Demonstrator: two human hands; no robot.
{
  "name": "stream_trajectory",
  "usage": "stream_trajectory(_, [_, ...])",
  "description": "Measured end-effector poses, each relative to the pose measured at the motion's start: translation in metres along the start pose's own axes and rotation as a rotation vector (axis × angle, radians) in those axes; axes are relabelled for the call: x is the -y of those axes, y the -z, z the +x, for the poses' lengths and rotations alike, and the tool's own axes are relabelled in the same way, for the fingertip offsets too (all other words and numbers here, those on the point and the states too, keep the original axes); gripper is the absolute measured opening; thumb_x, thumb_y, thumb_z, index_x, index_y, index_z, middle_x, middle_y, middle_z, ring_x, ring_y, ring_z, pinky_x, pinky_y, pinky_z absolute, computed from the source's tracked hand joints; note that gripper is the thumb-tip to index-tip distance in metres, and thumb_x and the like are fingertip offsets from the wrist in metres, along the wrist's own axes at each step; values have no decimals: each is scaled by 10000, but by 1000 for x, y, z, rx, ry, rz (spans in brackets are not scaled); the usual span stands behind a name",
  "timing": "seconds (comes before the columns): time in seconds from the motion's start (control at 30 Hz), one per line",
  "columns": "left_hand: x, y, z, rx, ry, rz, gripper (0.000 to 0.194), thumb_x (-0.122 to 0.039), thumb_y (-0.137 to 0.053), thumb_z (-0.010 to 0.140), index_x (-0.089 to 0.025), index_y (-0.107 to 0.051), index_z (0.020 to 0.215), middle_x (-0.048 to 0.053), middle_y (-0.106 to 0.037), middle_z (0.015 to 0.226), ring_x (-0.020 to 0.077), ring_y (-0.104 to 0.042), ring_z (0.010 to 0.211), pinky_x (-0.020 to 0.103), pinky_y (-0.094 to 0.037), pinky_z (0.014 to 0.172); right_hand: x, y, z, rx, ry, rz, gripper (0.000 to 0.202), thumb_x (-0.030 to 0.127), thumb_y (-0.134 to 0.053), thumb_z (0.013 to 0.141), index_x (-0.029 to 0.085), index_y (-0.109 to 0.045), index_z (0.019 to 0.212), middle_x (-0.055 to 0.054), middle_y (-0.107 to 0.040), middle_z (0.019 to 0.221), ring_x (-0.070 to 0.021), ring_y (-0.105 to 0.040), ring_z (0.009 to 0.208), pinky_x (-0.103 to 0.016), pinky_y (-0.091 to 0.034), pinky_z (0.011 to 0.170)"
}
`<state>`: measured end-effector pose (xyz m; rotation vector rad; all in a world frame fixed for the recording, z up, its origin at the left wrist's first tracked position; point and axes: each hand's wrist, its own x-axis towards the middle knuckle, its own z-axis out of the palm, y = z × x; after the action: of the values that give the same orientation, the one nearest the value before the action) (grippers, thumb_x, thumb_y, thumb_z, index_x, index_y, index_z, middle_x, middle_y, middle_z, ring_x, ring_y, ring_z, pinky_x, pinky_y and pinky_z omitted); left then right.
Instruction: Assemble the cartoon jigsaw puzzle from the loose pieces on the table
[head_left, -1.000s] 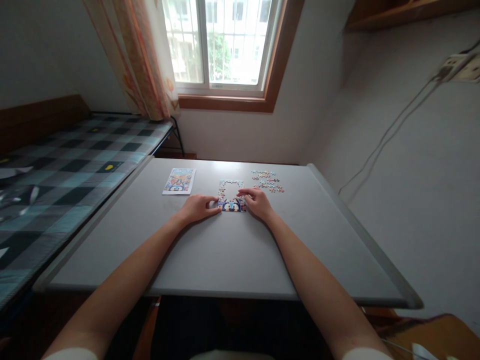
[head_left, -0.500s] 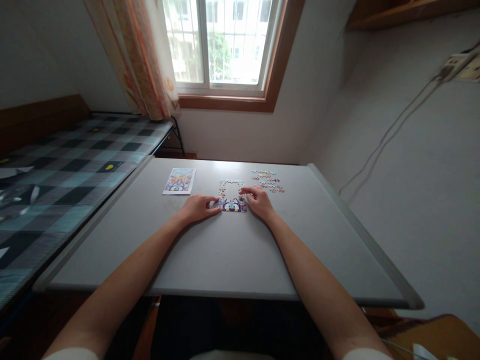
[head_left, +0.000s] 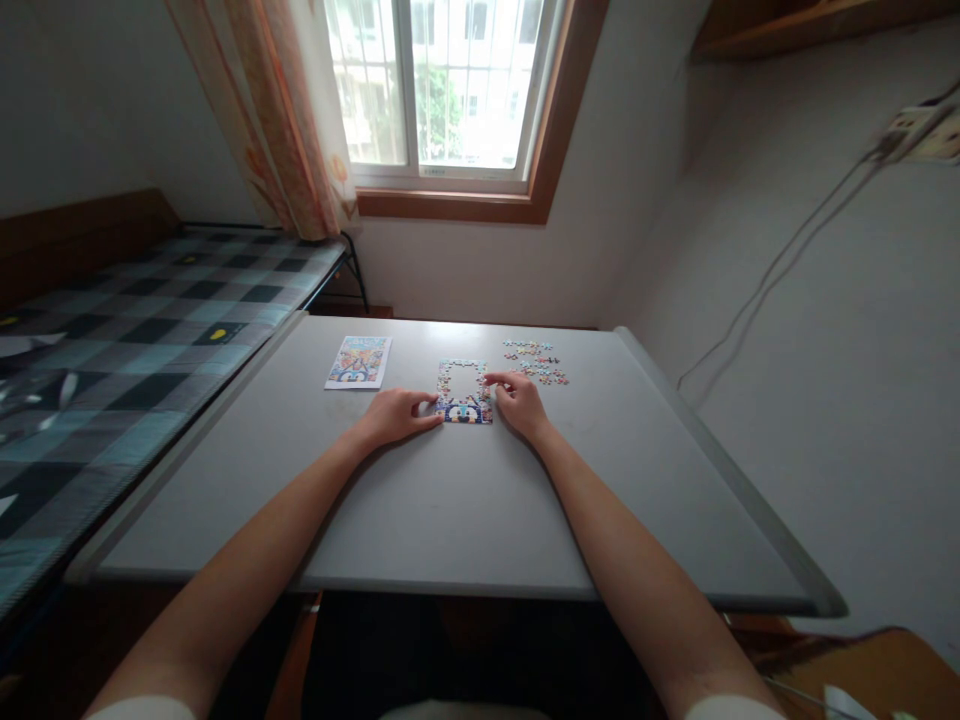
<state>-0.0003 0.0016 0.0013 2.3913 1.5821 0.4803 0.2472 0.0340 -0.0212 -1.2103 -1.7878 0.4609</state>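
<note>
A small jigsaw puzzle (head_left: 463,413) lies flat on the grey table, its border joined and its lower part filled with a dark blue and white picture. The bare table shows through its middle. My left hand (head_left: 397,415) rests at the puzzle's left edge, thumb and fingers apart, fingertips touching the border. My right hand (head_left: 517,400) is at the right edge, index finger stretched over the border and the other fingers curled beneath. No piece shows in either hand. Loose puzzle pieces (head_left: 545,372) lie in a scattered group beyond my right hand.
A printed picture sheet (head_left: 358,362) lies on the table (head_left: 450,520) to the left of the puzzle. A bed with a checked cover (head_left: 165,330) stands along the left side. A window (head_left: 442,90) and a curtain (head_left: 281,120) are ahead; a cable (head_left: 772,270) hangs on the right wall.
My right hand has shifted slightly right, its index finger drawing back from the puzzle's inner gap to its right border. My left hand stays in place.
</note>
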Motion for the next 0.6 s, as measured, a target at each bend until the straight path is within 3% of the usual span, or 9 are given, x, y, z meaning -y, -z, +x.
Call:
stream_trajectory(0.4, [-1, 2, 0, 6, 8, -7, 521, -613, -552, 773, -253, -697, 1122, -10, -602, 609, 120, -482, 527, 233, -260, 535, -7, 0, 1, -67, -43, -7, 347, 104, -420, 737, 200, -715, 892, -48, -645, 870, -179, -573, 853, -340, -460, 832])
stream_trajectory(0.6, [-2, 2, 0, 8, 7, 5, 520, -617, -545, 775, -256, -699, 1115, -9, -607, 612, 126, -496, 537, 236, -264, 533, -5, 1, 1, -35, -41, 4, 350, 93, -420, 722, 189, -711, 891, -44, -649, 818, -172, -584, 800, -330, -468, 815])
